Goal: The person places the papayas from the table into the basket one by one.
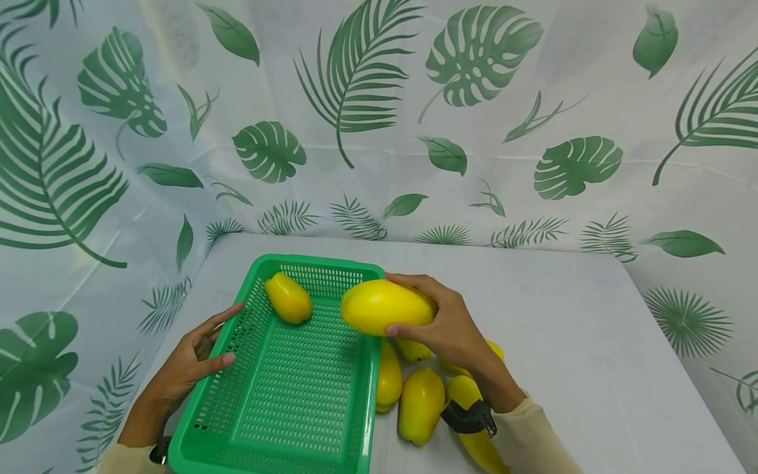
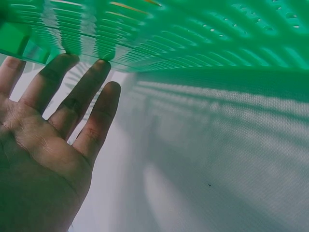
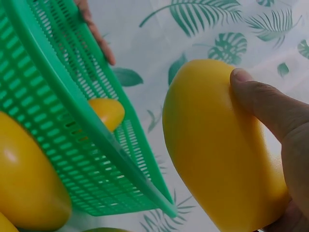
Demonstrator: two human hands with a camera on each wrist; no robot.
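Observation:
My right hand (image 1: 441,316) grips a large, smooth yellow mango (image 1: 385,307) above the right rim of the green plastic basket (image 1: 370,401). In the right wrist view the thumb (image 3: 260,99) lies along one side of the mango (image 3: 212,140); the other fingers are mostly hidden behind it. At the basket's left side is my left hand (image 1: 189,359), its fingers extended along the outer wall. The left wrist view shows these fingers (image 2: 87,92) fairly straight, with tips right at the slotted wall. One smaller yellow fruit (image 1: 288,298) lies in the basket's far left corner.
Several yellow fruits (image 1: 422,405) lie on the white-covered table (image 1: 568,342) beside the basket's right wall, partly under my right forearm. A long, curved yellow fruit (image 1: 482,451) is nearest the front. Leaf-print cloth (image 1: 379,178) hangs behind and at the left.

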